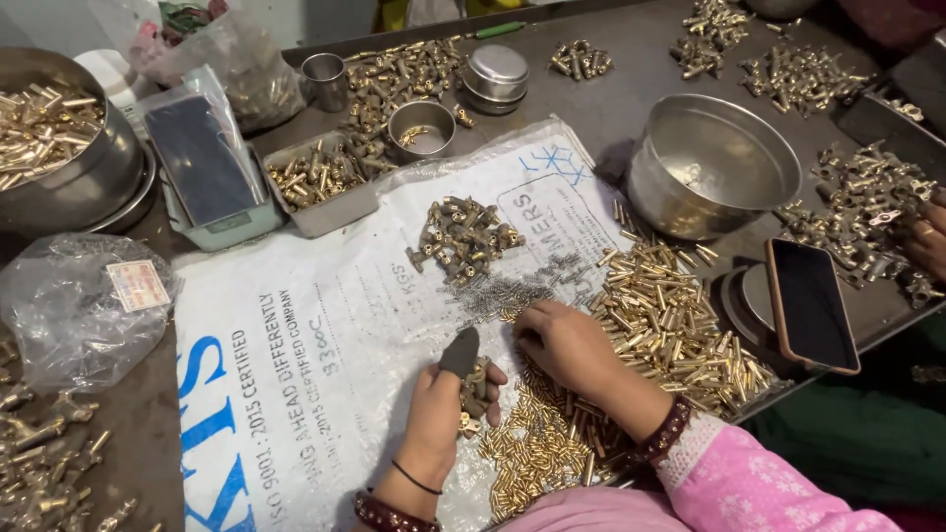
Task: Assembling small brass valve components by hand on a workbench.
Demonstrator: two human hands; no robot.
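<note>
Two hands sorted small brass parts on a white sack.

The left hand was half closed around a dark brass fitting, thumb covered. Just right, the right hand pressed curled fingers into small brass pins, beside the brass tubes.

To your left, the white printed sack lies mostly bare, giving your left hand open passage. Your right hand is hemmed by the heap of brass tubes and the small grey springs. Beyond stand the dark fittings pile, the steel bowl and the phone.
</note>
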